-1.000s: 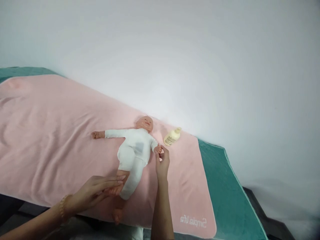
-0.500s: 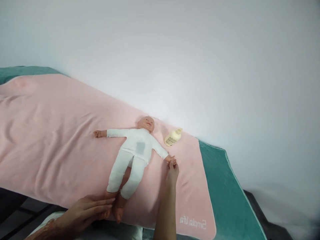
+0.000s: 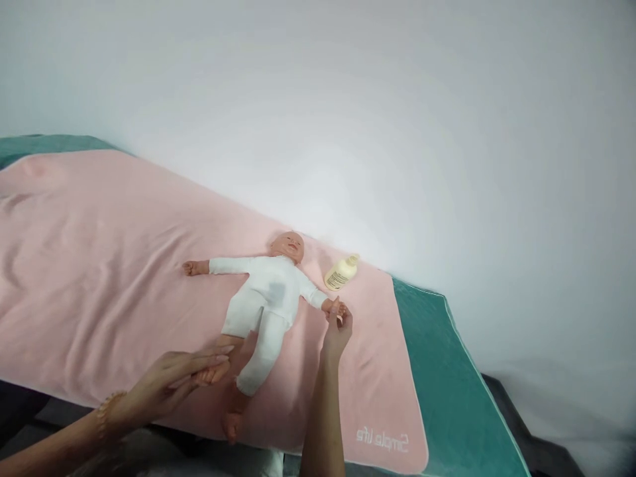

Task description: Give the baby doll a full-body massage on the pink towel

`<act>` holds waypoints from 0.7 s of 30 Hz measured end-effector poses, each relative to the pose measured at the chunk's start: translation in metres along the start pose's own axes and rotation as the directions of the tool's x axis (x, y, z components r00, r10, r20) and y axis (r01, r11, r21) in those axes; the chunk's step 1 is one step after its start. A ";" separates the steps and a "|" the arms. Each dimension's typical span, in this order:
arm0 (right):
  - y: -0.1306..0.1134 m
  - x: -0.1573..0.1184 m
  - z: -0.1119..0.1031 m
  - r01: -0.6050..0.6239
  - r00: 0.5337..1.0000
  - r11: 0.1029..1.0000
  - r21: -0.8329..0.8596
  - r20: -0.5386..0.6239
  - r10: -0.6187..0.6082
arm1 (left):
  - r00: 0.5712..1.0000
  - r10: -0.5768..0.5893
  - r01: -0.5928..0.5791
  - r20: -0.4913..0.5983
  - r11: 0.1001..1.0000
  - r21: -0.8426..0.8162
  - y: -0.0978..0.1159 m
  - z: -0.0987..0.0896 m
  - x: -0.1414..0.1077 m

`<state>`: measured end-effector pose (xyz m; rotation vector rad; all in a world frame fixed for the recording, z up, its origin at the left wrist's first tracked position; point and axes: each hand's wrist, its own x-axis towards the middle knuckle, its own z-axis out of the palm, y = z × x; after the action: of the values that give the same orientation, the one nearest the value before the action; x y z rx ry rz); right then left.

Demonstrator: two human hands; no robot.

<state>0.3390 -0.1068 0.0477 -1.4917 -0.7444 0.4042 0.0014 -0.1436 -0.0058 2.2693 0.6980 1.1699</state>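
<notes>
A baby doll (image 3: 272, 295) in white cloth lies on its back with its arms spread. My left hand (image 3: 166, 377), a beaded bracelet at its wrist, is closed around the doll's foot (image 3: 213, 374) on the left side; that leg is bent, its white cloth bunched towards the hip. Between the thumb and fingers of my right hand (image 3: 338, 334) is the doll's small hand (image 3: 335, 307), at the end of its outstretched arm. The doll's other foot (image 3: 232, 426) hangs near the front edge, untouched.
A pale yellow bottle (image 3: 342, 272) stands beside the doll's shoulder. Under the doll is a pink blanket (image 3: 119, 278) over a green cover (image 3: 447, 371). A white wall (image 3: 318, 119) rises along the far edge.
My left hand has moved up and away from the front edge with the doll's foot, bending that leg. My right hand has shifted slightly up and left with the doll's hand.
</notes>
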 end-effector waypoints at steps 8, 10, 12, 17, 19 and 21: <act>-0.023 -0.032 0.042 0.429 0.851 0.897 -0.105 0.380 -0.362 | 0.967 -0.238 0.229 -0.091 0.968 -0.100 -0.005 -0.003 0.060; -0.019 -0.038 0.049 0.504 0.785 0.856 -0.118 0.477 -0.396 | 0.934 -0.327 0.301 -0.143 0.937 -0.176 -0.006 0.002 0.071; -0.015 -0.043 0.054 0.550 0.737 0.823 -0.141 0.545 -0.399 | 0.901 -0.396 0.344 -0.176 0.901 -0.263 -0.009 0.007 0.079; -0.008 -0.046 0.058 0.581 0.698 0.797 -0.167 0.605 -0.383 | 0.875 -0.445 0.365 -0.191 0.866 -0.342 -0.014 0.013 0.091; -0.009 -0.044 0.055 0.561 0.708 0.814 -0.150 0.598 -0.377 | 0.886 -0.426 0.353 -0.183 0.875 -0.330 -0.013 0.012 0.091; -0.010 -0.040 0.051 0.517 0.738 0.846 -0.129 0.567 -0.365 | 0.902 -0.398 0.333 -0.171 0.890 -0.313 -0.009 0.010 0.088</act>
<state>0.2742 -0.0959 0.0458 -1.4033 -1.6274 0.3442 0.0518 -0.0831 0.0352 1.6922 0.9413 1.2606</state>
